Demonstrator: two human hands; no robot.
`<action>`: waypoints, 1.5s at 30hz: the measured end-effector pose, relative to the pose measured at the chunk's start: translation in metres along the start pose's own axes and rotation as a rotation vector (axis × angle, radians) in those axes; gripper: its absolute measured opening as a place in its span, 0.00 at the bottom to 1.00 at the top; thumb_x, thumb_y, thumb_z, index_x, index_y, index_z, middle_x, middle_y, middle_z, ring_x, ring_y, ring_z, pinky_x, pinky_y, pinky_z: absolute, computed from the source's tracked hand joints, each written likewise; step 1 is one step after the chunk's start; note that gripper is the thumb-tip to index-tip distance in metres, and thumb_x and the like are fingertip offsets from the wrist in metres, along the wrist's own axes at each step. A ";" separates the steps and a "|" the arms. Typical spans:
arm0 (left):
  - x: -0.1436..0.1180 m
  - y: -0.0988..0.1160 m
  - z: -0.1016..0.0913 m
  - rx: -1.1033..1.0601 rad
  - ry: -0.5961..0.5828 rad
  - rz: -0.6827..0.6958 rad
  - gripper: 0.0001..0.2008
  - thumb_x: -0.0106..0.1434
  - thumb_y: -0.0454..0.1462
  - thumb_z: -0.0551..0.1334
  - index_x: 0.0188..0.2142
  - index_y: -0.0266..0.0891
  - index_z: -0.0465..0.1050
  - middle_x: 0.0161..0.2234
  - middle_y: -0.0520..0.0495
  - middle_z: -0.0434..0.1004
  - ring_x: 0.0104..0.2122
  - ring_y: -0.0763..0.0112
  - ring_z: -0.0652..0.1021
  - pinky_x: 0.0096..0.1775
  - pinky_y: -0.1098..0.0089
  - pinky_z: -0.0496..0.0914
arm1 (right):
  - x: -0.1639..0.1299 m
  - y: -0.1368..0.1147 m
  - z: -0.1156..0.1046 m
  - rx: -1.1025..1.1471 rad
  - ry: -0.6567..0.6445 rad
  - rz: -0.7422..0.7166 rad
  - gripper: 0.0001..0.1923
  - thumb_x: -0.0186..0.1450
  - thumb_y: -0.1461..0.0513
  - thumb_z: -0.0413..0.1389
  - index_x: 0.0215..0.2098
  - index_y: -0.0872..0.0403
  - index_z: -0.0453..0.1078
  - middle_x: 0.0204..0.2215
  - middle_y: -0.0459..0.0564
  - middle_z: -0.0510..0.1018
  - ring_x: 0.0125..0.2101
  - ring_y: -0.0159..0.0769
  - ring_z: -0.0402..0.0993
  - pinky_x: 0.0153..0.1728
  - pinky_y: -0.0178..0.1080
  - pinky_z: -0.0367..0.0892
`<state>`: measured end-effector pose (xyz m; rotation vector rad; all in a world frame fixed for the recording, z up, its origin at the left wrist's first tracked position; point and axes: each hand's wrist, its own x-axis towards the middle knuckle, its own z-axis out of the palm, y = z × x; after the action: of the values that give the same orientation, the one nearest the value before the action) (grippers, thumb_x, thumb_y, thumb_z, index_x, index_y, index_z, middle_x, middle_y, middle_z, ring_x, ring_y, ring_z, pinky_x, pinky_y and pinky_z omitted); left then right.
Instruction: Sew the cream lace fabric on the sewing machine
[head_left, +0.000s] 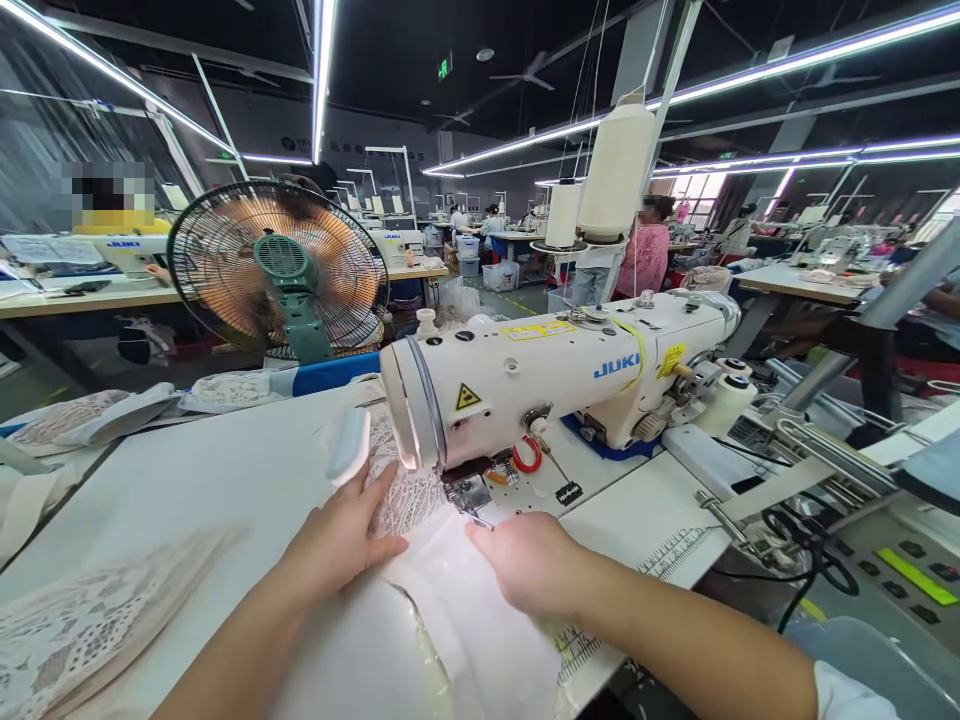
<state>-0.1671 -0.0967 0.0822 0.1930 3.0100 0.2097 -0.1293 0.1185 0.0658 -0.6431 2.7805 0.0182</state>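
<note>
A white sewing machine (525, 380) marked JUKI stands before me, with its needle area low at the left end. Cream lace (409, 495) lies under the machine head and joins a smooth white fabric piece (469, 600) that hangs toward me. My left hand (341, 540) rests on the lace left of the needle area, its fingers spread. Close to the presser foot (471, 492), my right hand (532, 562) is closed at the right edge of the white fabric, its fingertips pinching it. A thin metal piece touches that hand's fingertips; whether it is held is unclear.
A large fan (281, 255) stands behind the table at left. Lace pieces (112, 610) lie on the left side of the tabletop. Thread cones (616, 170) rise behind the machine. A red ring-shaped item (527, 455) sits on the machine bed. Other people work farther back.
</note>
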 end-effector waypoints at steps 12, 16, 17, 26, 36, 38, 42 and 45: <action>-0.056 0.087 0.026 0.297 -0.196 0.268 0.27 0.64 0.42 0.62 0.59 0.31 0.64 0.51 0.37 0.70 0.46 0.53 0.73 0.47 0.60 0.72 | -0.061 0.047 0.048 0.190 0.232 -0.355 0.15 0.64 0.67 0.47 0.45 0.49 0.70 0.37 0.50 0.72 0.37 0.36 0.65 0.34 0.37 0.57; -0.058 0.089 0.042 0.341 -0.234 0.288 0.36 0.56 0.49 0.69 0.58 0.33 0.65 0.51 0.39 0.69 0.43 0.51 0.73 0.39 0.56 0.75 | -0.069 0.054 0.059 0.197 0.235 -0.378 0.16 0.62 0.67 0.50 0.45 0.47 0.70 0.40 0.50 0.70 0.40 0.36 0.64 0.38 0.37 0.59; -0.057 0.087 0.042 0.353 -0.240 0.291 0.37 0.55 0.49 0.69 0.59 0.33 0.64 0.53 0.38 0.69 0.44 0.50 0.73 0.39 0.55 0.75 | -0.069 0.055 0.060 0.184 0.223 -0.380 0.17 0.61 0.67 0.50 0.46 0.47 0.69 0.41 0.50 0.70 0.40 0.37 0.64 0.38 0.37 0.59; -0.052 0.075 0.023 0.394 -0.250 0.309 0.37 0.56 0.43 0.69 0.61 0.33 0.61 0.54 0.39 0.68 0.45 0.50 0.72 0.41 0.52 0.74 | -0.054 0.049 0.066 0.061 0.242 -0.371 0.20 0.58 0.70 0.50 0.45 0.46 0.67 0.40 0.49 0.69 0.38 0.37 0.62 0.35 0.37 0.57; -0.054 0.075 0.030 0.439 -0.175 0.446 0.14 0.64 0.29 0.54 0.43 0.37 0.77 0.45 0.40 0.73 0.43 0.51 0.73 0.41 0.54 0.72 | -0.036 0.043 0.052 0.029 0.279 -0.375 0.13 0.59 0.70 0.51 0.40 0.51 0.68 0.36 0.48 0.68 0.35 0.34 0.59 0.31 0.35 0.52; -0.056 0.077 0.029 0.427 -0.174 0.491 0.14 0.65 0.30 0.53 0.42 0.36 0.77 0.45 0.40 0.73 0.45 0.52 0.73 0.46 0.54 0.71 | -0.032 0.042 0.048 0.024 0.290 -0.384 0.12 0.60 0.69 0.51 0.40 0.51 0.69 0.35 0.48 0.68 0.35 0.34 0.59 0.31 0.35 0.52; -0.059 0.083 0.024 0.383 -0.209 0.515 0.18 0.65 0.42 0.61 0.49 0.30 0.74 0.48 0.38 0.73 0.49 0.52 0.71 0.57 0.55 0.64 | -0.023 0.040 0.044 0.012 0.294 -0.381 0.09 0.61 0.68 0.51 0.38 0.53 0.70 0.34 0.49 0.68 0.34 0.34 0.59 0.31 0.35 0.52; -0.060 0.085 0.023 0.366 -0.222 0.517 0.26 0.62 0.47 0.64 0.51 0.27 0.71 0.48 0.38 0.73 0.49 0.52 0.71 0.58 0.59 0.63 | -0.016 0.040 0.044 0.014 0.318 -0.369 0.10 0.62 0.65 0.50 0.39 0.52 0.71 0.34 0.49 0.69 0.33 0.34 0.60 0.30 0.35 0.51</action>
<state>-0.0951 -0.0179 0.0788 0.9568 2.6894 -0.3048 -0.1204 0.1647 0.0265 -1.2415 2.9008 -0.1947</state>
